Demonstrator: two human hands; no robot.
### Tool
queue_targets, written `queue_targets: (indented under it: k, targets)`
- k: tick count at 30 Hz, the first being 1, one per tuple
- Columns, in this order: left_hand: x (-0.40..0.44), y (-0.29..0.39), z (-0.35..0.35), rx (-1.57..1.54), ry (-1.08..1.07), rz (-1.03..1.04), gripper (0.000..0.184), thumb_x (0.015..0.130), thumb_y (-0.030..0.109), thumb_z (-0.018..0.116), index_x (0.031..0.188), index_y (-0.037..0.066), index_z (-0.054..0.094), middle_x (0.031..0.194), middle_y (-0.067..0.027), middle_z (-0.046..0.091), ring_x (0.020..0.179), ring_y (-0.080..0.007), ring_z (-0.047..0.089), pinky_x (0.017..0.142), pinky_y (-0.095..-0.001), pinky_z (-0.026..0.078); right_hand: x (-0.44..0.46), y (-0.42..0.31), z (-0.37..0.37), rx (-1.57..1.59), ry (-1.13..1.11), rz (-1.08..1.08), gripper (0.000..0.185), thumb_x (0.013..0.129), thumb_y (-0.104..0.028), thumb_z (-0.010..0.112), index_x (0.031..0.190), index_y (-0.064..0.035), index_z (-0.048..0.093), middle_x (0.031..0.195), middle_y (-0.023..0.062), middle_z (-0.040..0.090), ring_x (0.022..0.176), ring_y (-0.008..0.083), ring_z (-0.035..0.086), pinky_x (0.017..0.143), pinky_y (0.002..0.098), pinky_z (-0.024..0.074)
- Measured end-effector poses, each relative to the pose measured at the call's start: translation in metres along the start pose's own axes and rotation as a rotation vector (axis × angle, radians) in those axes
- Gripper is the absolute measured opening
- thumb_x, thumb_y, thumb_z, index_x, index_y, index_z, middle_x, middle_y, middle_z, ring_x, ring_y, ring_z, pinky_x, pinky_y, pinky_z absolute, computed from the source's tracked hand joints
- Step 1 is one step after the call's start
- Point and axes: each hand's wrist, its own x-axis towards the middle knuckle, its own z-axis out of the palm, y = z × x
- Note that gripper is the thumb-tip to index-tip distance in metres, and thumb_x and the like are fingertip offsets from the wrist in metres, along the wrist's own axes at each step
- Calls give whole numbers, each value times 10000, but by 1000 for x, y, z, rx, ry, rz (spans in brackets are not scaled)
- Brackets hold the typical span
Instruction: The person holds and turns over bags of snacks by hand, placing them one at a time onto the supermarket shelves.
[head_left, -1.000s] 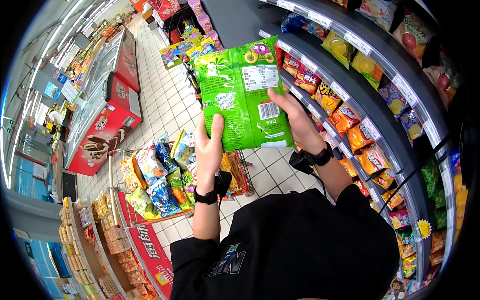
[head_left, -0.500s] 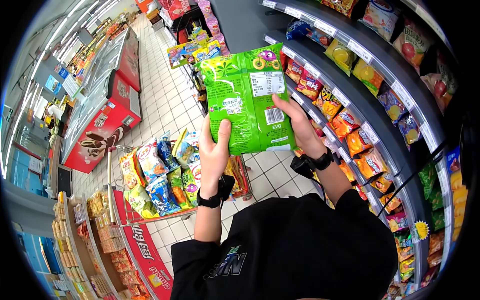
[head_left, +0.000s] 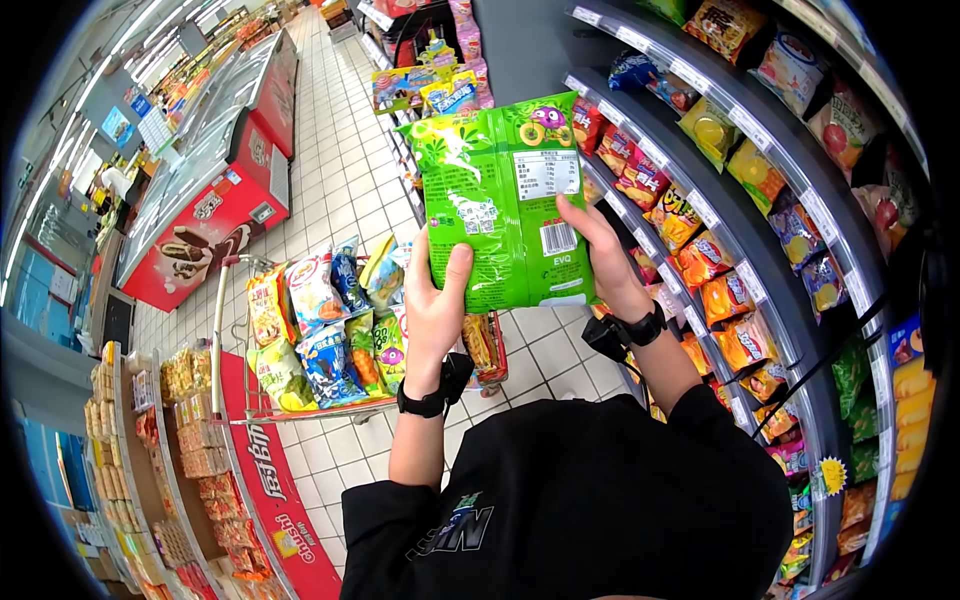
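Pale floor tiles [head_left: 340, 130] run between red chest freezers [head_left: 240, 172] and grey shelving [head_left: 750, 281], under bright strip lights [head_left: 135, 27].

The bag [head_left: 500, 232] is near the centre of the frame, between the left hand [head_left: 437, 298] at its lower left and the right hand [head_left: 606, 258] at its right edge. The cart [head_left: 350, 408], with packets [head_left: 325, 367] inside, stands to the left below it. Shelves [head_left: 750, 125] run along the right side. The freezer [head_left: 220, 212] stands at upper left, the rack [head_left: 145, 455] at lower left.
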Motion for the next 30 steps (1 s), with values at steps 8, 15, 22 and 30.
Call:
queue_targets:
  k: [8,15,22,30]
  targets:
    - [-22,14,-36,-26,65,23,391,967,213,628,1267,-15,523,1107,-72,627,998,-134,563,889,-280,445,1,24,36,-60,-81,-5,480,1002,-310,531,1347,21,490,1252,70,599,1097,124,577,941,271,442]
    - [-30,-5,-40,-112,51,3,462,953,202,637,1325,-24,483,1162,-99,611,1059,-167,556,934,-300,438,-10,27,34,-157,-39,-20,491,1000,-290,536,1384,8,464,1304,82,579,1141,139,561,976,283,426]
    - [-35,7,-32,-39,99,11,628,901,203,702,1395,-46,405,1185,-123,616,1057,-183,588,930,-312,466,-2,31,18,-182,-123,-51,507,1004,-317,510,1383,14,456,1323,89,560,1194,161,520,1013,301,387]
    - [-9,-3,1,52,73,23,684,874,231,733,1395,-56,396,1206,-138,601,1080,-203,584,939,-324,467,22,32,-29,-46,-86,-77,468,996,-280,526,1361,8,473,1284,83,586,1135,150,557,973,293,418]
